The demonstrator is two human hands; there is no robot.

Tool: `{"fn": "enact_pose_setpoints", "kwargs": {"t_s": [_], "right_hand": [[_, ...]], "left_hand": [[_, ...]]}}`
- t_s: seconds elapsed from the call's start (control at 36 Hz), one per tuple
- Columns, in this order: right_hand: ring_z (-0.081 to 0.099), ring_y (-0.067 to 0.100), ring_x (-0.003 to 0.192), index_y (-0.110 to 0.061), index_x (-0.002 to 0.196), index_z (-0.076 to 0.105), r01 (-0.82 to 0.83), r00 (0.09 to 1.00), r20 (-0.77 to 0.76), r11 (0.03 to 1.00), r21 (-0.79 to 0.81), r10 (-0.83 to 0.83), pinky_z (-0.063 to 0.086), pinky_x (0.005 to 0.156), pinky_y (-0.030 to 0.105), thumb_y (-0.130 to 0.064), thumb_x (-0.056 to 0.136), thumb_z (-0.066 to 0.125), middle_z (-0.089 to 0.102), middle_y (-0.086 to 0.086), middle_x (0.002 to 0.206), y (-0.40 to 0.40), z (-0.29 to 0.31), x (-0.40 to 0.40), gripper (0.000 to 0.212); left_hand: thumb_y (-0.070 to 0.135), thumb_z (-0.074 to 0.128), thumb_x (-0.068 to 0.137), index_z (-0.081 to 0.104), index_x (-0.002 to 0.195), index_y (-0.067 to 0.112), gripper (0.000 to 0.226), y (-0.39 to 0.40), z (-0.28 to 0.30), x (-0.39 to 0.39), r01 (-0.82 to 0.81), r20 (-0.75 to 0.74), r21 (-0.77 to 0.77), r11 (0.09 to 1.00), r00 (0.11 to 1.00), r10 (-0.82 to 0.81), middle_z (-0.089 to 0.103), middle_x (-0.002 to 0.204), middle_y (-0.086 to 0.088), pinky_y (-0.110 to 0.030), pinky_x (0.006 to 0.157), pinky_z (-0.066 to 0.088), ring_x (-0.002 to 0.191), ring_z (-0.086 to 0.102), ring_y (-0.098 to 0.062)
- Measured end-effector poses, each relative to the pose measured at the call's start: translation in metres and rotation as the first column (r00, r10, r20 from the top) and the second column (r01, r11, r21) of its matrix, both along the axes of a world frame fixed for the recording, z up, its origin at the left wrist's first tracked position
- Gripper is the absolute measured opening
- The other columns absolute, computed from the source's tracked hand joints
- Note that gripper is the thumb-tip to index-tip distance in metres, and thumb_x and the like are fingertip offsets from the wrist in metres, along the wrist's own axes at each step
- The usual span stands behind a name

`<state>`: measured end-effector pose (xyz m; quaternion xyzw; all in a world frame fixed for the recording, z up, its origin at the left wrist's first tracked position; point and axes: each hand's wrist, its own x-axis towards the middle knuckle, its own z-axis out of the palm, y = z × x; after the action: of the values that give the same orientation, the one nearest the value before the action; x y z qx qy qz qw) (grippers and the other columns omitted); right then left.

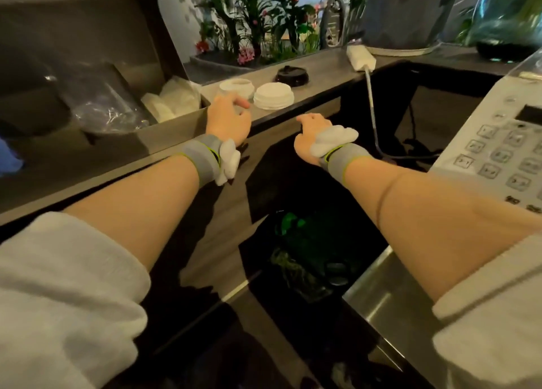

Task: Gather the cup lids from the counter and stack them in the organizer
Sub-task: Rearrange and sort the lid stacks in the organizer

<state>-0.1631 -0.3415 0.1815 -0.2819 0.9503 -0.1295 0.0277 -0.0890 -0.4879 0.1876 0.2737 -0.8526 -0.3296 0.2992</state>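
Two stacks of white cup lids stand on the grey counter ledge (322, 74): one stack (237, 87) further back, another stack (273, 96) to its right. A black lid (291, 75) lies behind them. The metal organizer bin (164, 127) at the left holds white lids (173, 102) and a clear plastic bag (99, 101). My left hand (227, 118) hovers at the ledge's front edge just left of the stacks, fingers curled and apart, holding nothing. My right hand (311, 136) hangs below the ledge, fingers loosely bent, empty.
A white machine with a keypad (498, 151) stands at the right. A white adapter (360, 57) with a cable lies on the ledge. Plants (258, 22) and a large pot (401, 16) fill the back. A dark bin (311, 253) sits below.
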Motion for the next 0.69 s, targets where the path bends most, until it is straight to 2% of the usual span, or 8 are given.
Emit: {"fn": "enact_pose_setpoints", "kwargs": {"t_s": [0.17, 0.31, 0.39, 0.42, 0.5, 0.56, 0.64, 0.69], "right_hand": [[0.029, 0.025, 0.14, -0.024, 0.148, 0.024, -0.041, 0.999, -0.006, 0.997, -0.064, 0.04, 0.03, 0.106, 0.039, -0.026, 0.097, 0.036, 0.023, -0.001, 0.156, -0.015, 0.001, -0.027, 0.052], [0.036, 0.03, 0.134, -0.024, 0.145, 0.026, -0.054, 0.999, -0.01, 0.992, -0.11, 0.054, 0.029, 0.086, 0.034, -0.029, 0.095, 0.037, 0.032, 0.002, 0.15, -0.036, 0.007, -0.053, 0.051], [0.037, 0.032, 0.133, -0.023, 0.147, 0.022, -0.057, 0.998, -0.001, 0.988, -0.141, 0.058, 0.033, 0.096, 0.037, -0.031, 0.094, 0.039, 0.033, 0.004, 0.15, -0.047, 0.009, -0.066, 0.056], [0.039, 0.032, 0.131, -0.022, 0.147, 0.022, -0.066, 0.998, -0.006, 0.987, -0.147, 0.066, 0.034, 0.095, 0.037, -0.03, 0.094, 0.039, 0.035, 0.006, 0.149, -0.053, 0.01, -0.071, 0.057], [0.046, 0.033, 0.124, -0.02, 0.146, 0.022, -0.061, 0.998, -0.004, 0.985, -0.161, 0.062, 0.028, 0.078, 0.033, -0.029, 0.092, 0.042, 0.045, 0.009, 0.141, -0.064, 0.01, -0.081, 0.058], [0.048, 0.033, 0.122, -0.02, 0.147, 0.019, -0.033, 0.999, 0.012, 0.987, -0.16, 0.035, 0.026, 0.075, 0.032, -0.03, 0.092, 0.041, 0.048, 0.01, 0.138, -0.067, 0.009, -0.088, 0.06], [0.045, 0.034, 0.125, -0.018, 0.147, 0.019, 0.003, 0.997, 0.072, 0.981, -0.193, 0.011, 0.033, 0.081, 0.036, -0.03, 0.093, 0.038, 0.047, 0.013, 0.138, -0.078, 0.012, -0.099, 0.059], [0.04, 0.037, 0.129, -0.014, 0.146, 0.019, 0.043, 0.989, 0.15, 0.967, -0.249, -0.006, 0.036, 0.097, 0.045, -0.026, 0.094, 0.035, 0.043, 0.017, 0.141, -0.087, 0.015, -0.104, 0.056]], "left_hand": [[0.011, 0.046, 0.091, 0.059, 0.116, 0.013, 0.028, -0.009, 0.0, -0.023, 0.002, 0.044, 0.032, 0.999, 0.999, -0.003, 0.058, 0.123, -0.009, -0.022, 0.079, 0.038, 0.092, 0.047, -0.01], [0.014, 0.05, 0.091, 0.055, 0.121, 0.011, 0.031, -0.013, 0.004, -0.048, -0.035, 0.09, 0.051, 0.998, 0.996, 0.03, 0.057, 0.126, -0.011, -0.026, 0.082, 0.042, 0.11, 0.055, -0.023], [0.016, 0.051, 0.092, 0.05, 0.126, 0.01, 0.035, -0.016, 0.004, -0.063, -0.042, 0.112, 0.112, 0.993, 0.993, 0.03, 0.056, 0.129, -0.013, -0.031, 0.09, 0.046, 0.117, 0.055, -0.028], [0.016, 0.05, 0.092, 0.047, 0.129, 0.01, 0.038, -0.019, 0.005, -0.068, -0.049, 0.132, 0.125, 0.991, 0.991, 0.033, 0.054, 0.131, -0.012, -0.031, 0.092, 0.045, 0.119, 0.054, -0.028], [0.017, 0.05, 0.093, 0.044, 0.134, 0.009, 0.043, -0.024, 0.005, -0.075, -0.072, 0.157, 0.149, 0.986, 0.986, 0.048, 0.052, 0.135, -0.013, -0.034, 0.105, 0.042, 0.124, 0.051, -0.027], [0.015, 0.048, 0.093, 0.043, 0.137, 0.008, 0.044, -0.023, 0.004, -0.078, -0.085, 0.173, 0.152, 0.985, 0.983, 0.058, 0.051, 0.137, -0.013, -0.033, 0.108, 0.039, 0.126, 0.049, -0.028], [0.014, 0.046, 0.095, 0.041, 0.14, 0.007, 0.045, -0.026, 0.005, -0.084, -0.101, 0.199, 0.148, 0.984, 0.977, 0.071, 0.049, 0.139, -0.015, -0.033, 0.108, 0.036, 0.13, 0.046, -0.029], [0.015, 0.045, 0.096, 0.042, 0.139, 0.007, 0.045, -0.03, 0.006, -0.089, -0.128, 0.2, 0.145, 0.981, 0.975, 0.098, 0.048, 0.14, -0.015, -0.034, 0.108, 0.035, 0.131, 0.045, -0.031]]}}
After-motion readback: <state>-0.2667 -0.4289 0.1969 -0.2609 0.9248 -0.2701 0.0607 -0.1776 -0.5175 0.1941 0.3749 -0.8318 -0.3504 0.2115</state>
